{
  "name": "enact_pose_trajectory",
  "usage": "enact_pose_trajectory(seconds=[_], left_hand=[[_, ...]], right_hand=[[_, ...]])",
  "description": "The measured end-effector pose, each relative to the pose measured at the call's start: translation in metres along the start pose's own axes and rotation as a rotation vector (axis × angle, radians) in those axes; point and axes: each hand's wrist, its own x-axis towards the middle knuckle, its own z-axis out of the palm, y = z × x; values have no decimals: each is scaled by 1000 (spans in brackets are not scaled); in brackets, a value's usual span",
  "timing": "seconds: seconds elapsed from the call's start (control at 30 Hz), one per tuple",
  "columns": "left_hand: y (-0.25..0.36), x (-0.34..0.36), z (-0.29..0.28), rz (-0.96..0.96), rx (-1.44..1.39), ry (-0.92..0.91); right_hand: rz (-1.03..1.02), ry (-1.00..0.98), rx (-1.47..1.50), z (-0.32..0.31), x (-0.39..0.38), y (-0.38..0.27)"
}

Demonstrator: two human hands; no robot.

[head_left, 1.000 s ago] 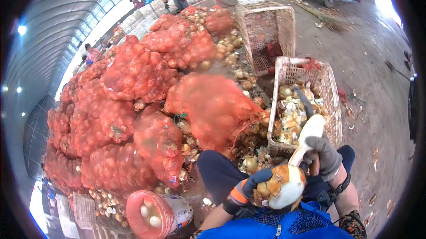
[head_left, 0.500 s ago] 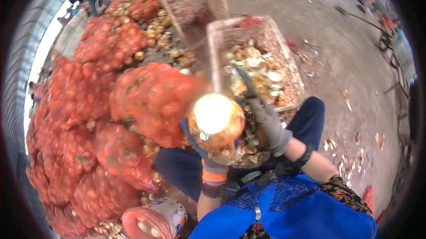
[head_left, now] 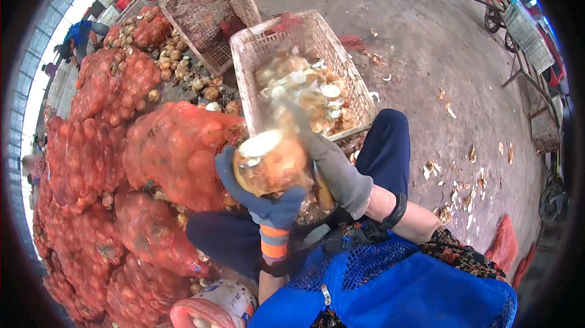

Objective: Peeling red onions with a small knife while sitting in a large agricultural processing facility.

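L hand [head_left: 273, 206] cupped under onion [head_left: 277, 165]: prob. firm, slick on white top; grip skin. R hand [head_left: 342, 177], alongside, wraps knife handle [head_left: 323, 193].

"How does the left grip [head_left: 265, 197] sit?"

"Cupped, its digits curled upward, with the left forearm [head_left: 272, 285] directly below it."

"And the right grip [head_left: 338, 172]?"

"Just beside it on the right, clenched, its front blurred. The right forearm [head_left: 415, 222] slants away, below and rightward."

"The right knee [head_left: 387, 136]?"

"Bent, beyond that grip and to its right."
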Motion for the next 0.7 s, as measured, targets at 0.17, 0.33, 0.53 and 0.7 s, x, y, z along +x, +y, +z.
enact_pose_trajectory(seconds=[0.17,0.33,0.53,0.7], left_hand=[[-17,-11,-22,-133,262,4],[39,-10,-17,-695,-1072,242],[35,-10,-23,-554,-935,180],[18,-8,-31,-439,-817,134]], right_hand=[[-244,52,-775,2,-17,-3],[-596,-173,-1192,-4,-31,-15],[-456,-311,-1222,6,-55,-40],[-48,-226,-1296,31,-84,-53]])
